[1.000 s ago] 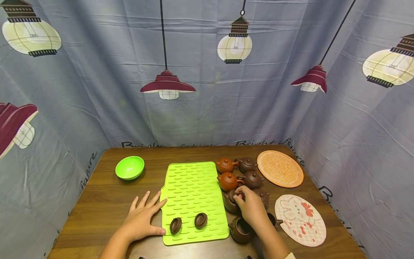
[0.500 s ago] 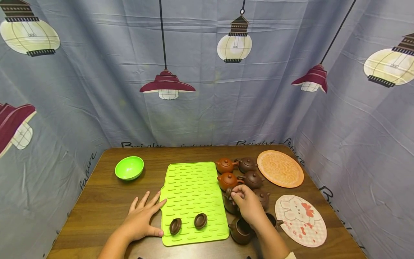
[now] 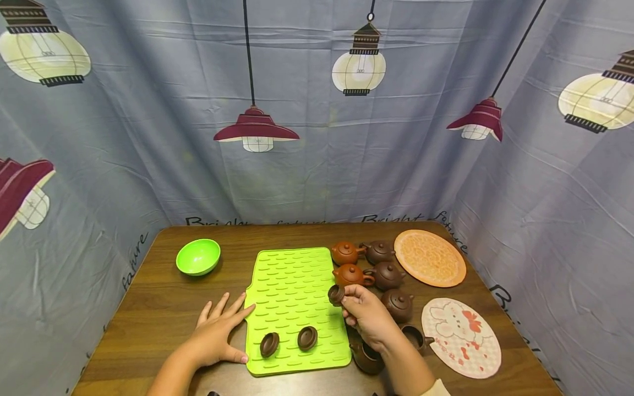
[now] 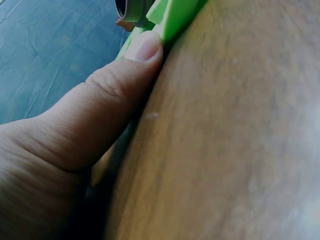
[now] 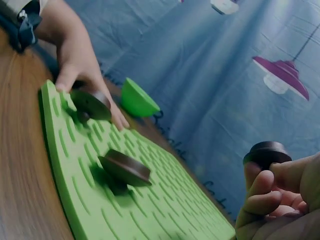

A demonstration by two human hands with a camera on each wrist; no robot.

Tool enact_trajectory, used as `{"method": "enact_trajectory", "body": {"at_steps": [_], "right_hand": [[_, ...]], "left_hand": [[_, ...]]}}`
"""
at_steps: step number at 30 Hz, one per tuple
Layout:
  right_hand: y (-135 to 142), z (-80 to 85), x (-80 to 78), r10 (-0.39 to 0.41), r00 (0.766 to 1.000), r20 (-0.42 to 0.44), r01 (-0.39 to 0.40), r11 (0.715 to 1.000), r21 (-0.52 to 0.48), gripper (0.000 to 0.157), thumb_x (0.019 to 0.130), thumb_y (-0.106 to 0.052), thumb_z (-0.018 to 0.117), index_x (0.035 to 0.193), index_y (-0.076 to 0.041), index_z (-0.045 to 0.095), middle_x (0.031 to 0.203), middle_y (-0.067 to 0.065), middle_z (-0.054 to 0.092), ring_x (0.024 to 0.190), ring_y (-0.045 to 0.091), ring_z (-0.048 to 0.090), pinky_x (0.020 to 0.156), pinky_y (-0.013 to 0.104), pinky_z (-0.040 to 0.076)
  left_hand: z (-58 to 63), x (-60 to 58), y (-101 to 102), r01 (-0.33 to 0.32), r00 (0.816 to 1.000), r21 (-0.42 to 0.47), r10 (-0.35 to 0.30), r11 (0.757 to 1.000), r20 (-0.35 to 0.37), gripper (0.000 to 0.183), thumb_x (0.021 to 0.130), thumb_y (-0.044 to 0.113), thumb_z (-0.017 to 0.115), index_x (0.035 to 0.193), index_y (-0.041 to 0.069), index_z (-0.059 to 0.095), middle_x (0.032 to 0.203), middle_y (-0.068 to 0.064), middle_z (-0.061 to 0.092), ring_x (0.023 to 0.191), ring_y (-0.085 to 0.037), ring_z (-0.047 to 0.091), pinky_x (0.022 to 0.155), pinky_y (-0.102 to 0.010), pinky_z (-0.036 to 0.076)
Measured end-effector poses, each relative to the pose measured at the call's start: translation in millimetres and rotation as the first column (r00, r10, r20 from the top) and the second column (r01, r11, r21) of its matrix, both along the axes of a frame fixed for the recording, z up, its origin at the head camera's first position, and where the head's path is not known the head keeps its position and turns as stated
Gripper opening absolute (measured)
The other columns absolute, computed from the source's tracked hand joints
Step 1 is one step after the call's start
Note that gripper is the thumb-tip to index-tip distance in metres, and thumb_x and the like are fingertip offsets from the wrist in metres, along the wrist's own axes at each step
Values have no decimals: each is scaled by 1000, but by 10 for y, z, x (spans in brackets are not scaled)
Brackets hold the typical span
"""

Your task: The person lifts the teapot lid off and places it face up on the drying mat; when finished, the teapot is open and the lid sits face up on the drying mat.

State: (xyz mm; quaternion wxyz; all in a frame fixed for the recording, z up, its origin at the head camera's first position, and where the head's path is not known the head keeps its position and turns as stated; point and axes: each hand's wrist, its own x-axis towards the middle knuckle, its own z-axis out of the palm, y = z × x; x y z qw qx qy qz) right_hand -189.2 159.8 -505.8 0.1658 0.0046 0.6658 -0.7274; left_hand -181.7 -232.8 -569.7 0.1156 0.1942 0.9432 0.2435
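Note:
My right hand [image 3: 369, 313] pinches a dark brown teapot lid [image 3: 336, 295], held tilted over the right edge of the green mat [image 3: 292, 280]. In the right wrist view the same lid [image 5: 267, 154] sits between thumb and fingers. Two more brown lids, one [image 3: 269, 345] at left and one [image 3: 307, 337] at right, lie tilted on the mat's near part. My left hand [image 3: 213, 335] rests spread with straight fingers on the table, its thumb and a fingertip at the mat's left edge. A lidless brown teapot [image 3: 366, 358] is partly hidden below my right forearm.
Two orange-brown teapots, one [image 3: 345, 252] behind the other [image 3: 349, 277], stand beside the mat. Dark teapots [image 3: 398, 305] line up to their right, with an open one [image 3: 416, 338] nearest. A green bowl [image 3: 198, 257] and two round mats, orange [image 3: 430, 258] and rabbit-printed [image 3: 460, 338], flank them.
My right hand has lifted the lid off a brown teapot and carried it left to the mat's edge. My left hand has stayed in place.

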Motion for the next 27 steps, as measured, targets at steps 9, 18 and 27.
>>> {"method": "enact_trajectory", "body": {"at_steps": [9, 18, 27], "right_hand": [[-238, 9, -8, 77, 996, 42, -75, 996, -50, 28, 106, -10, 61, 130, 1, 52, 93, -1, 65, 70, 6, 51, 58, 16, 43], [-539, 21, -51, 142, 989, 38, -139, 988, -60, 24, 106, -5, 58, 128, 2, 52, 83, -2, 65, 65, 6, 49, 54, 16, 41], [-796, -68, -109, 130, 990, 45, -130, 992, -2, 21, 105, -3, 55, 126, -1, 57, 84, 4, 66, 63, 7, 50, 53, 18, 40]], "left_hand": [[-21, 11, -2, -2, 1000, 3, 2, 1000, -12, 124, 58, 81, 78, 165, 37, 33, 177, -2, 16, 161, -47, 1, 120, -74, -10], [-8, 18, 7, 3, 1000, 10, -2, 1000, -23, 123, 58, 79, 78, 165, 33, 36, 176, -4, 17, 161, -48, 2, 120, -73, -11], [-17, 21, 16, -5, 999, 0, 5, 1000, -32, 123, 58, 80, 77, 164, 33, 36, 176, -4, 19, 161, -48, 3, 120, -73, -10]]}}
